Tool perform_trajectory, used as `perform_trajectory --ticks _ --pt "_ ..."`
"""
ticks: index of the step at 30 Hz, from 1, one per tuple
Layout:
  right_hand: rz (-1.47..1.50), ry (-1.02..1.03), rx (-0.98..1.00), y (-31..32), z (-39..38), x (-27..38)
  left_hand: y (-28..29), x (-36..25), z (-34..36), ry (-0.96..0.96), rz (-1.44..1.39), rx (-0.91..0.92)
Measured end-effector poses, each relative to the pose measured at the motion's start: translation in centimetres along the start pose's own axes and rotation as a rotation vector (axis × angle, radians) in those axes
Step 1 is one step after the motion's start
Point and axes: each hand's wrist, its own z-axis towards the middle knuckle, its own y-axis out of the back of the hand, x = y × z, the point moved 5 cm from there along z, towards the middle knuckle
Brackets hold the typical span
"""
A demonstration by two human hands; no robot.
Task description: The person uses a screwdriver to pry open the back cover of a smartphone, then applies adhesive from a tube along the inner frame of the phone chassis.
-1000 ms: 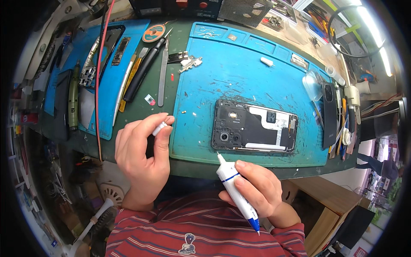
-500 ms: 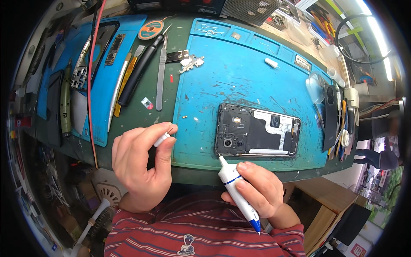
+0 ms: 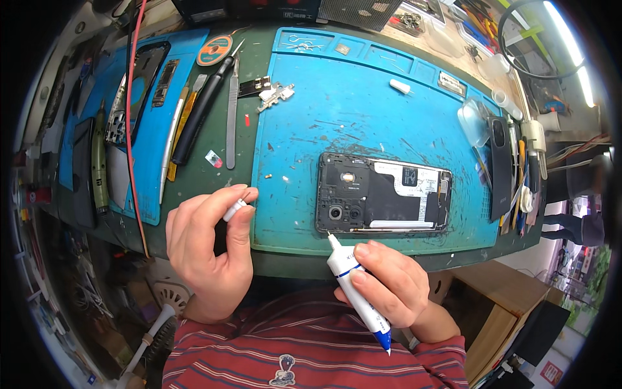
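Note:
My right hand [image 3: 395,285] grips a white glue tube [image 3: 353,275] with a blue tail end, nozzle pointing up and left. Its tip is at the lower left corner of an opened phone [image 3: 389,194], whose back cover is off; whether it touches the frame I cannot tell. The phone lies flat, its two camera rings [image 3: 335,212] at the left and a black and silver inside to the right. Between the thumb and fingers of my left hand [image 3: 214,249] is a small white cap [image 3: 234,209] with a thin pin, held left of the phone.
Beneath the phone lies a blue work mat [image 3: 291,129]. Tweezers [image 3: 232,123], a black pen-like tool [image 3: 204,113] and a solder spool [image 3: 214,50] lie to the left. A second white cap [image 3: 400,85] rests farther back. More tools and a dark phone cover [image 3: 499,168] stand at the right edge.
The whole view has shifted slightly, so the bench and phone appear a little farther left. Both hands keep their grips, and the nozzle stays at the same phone corner.

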Motion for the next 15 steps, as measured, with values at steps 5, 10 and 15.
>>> perform_trajectory --ticks 5,10,15 --pt "-0.002 0.005 -0.002 -0.04 0.07 0.10 0.08 -0.01 0.00 0.009 0.010 -0.001" --pt "-0.008 0.005 -0.007 0.01 -0.04 0.05 -0.09 0.01 -0.09 0.015 0.015 -0.002" --pt "-0.009 0.012 -0.001 0.14 -0.20 0.00 -0.17 0.06 -0.10 0.012 0.008 -0.010"
